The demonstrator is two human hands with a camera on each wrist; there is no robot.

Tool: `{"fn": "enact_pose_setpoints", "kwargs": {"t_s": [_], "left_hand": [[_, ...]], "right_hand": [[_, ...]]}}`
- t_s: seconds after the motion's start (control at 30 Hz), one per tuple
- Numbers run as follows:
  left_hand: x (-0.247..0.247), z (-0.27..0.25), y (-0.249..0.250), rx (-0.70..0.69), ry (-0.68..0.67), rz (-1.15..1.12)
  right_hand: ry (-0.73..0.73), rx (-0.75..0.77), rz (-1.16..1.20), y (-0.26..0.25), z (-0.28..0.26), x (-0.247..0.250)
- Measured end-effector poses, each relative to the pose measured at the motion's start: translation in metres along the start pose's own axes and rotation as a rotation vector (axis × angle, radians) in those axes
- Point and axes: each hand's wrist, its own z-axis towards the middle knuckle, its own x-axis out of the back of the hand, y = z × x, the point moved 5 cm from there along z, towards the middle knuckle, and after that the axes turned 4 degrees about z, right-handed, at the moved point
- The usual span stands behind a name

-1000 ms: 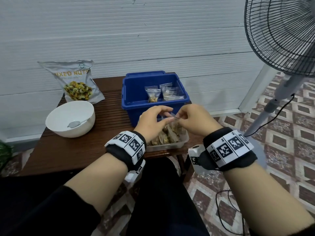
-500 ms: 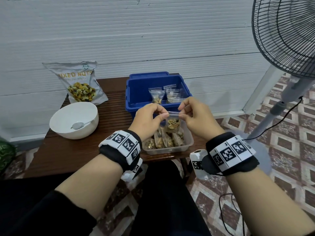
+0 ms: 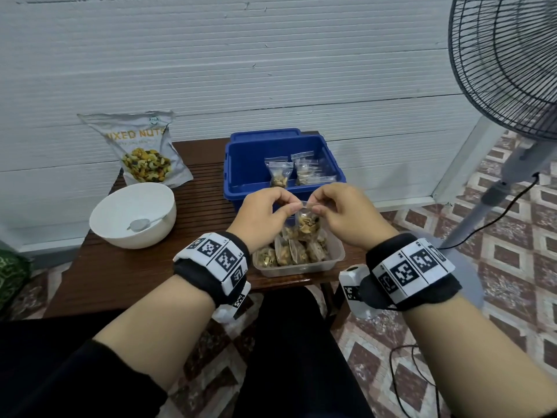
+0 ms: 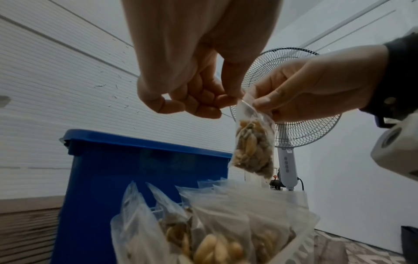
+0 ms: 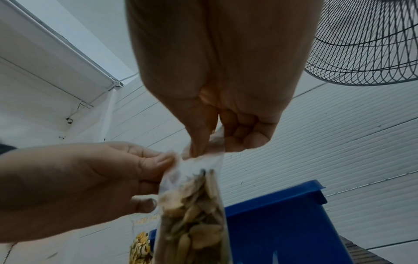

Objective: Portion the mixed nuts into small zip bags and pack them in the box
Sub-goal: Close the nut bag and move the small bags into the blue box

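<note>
Pinching the top strip of a filled zip bag (image 3: 306, 224) with my left hand (image 3: 260, 217) and right hand (image 3: 346, 217), hanging it over the clear tub of bags (image 3: 334, 260). I'm guessing I'm sealing it; next it's going into the blue box (image 3: 241, 164).

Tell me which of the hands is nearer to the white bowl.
Left. The left hand pinches the zip bag just right of the white bowl; the right hand pinches the bag's other side, farther from the bowl.
</note>
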Motion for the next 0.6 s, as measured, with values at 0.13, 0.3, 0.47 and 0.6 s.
{"fn": "enact_pose_setpoints", "kwargs": {"t_s": [0.13,0.3,0.47,0.6], "left_hand": [[0.002,0.001,-0.005,0.034,-0.009,-0.021],[0.009,0.006,-0.007,0.04,0.017,-0.067],[0.031,0.018,-0.004,-0.045,0.048,-0.1],[0.06,0.036,-0.035,0.031,0.143,-0.084]], "right_hand": [[-0.054,-0.009,0.04,0.003,0.003,-0.001],[-0.065,-0.029,0.064,-0.001,0.01,0.001],[-0.049,0.017,-0.084,-0.016,0.04,0.016],[-0.054,0.047,-0.171,-0.033,0.077,0.034]]}}
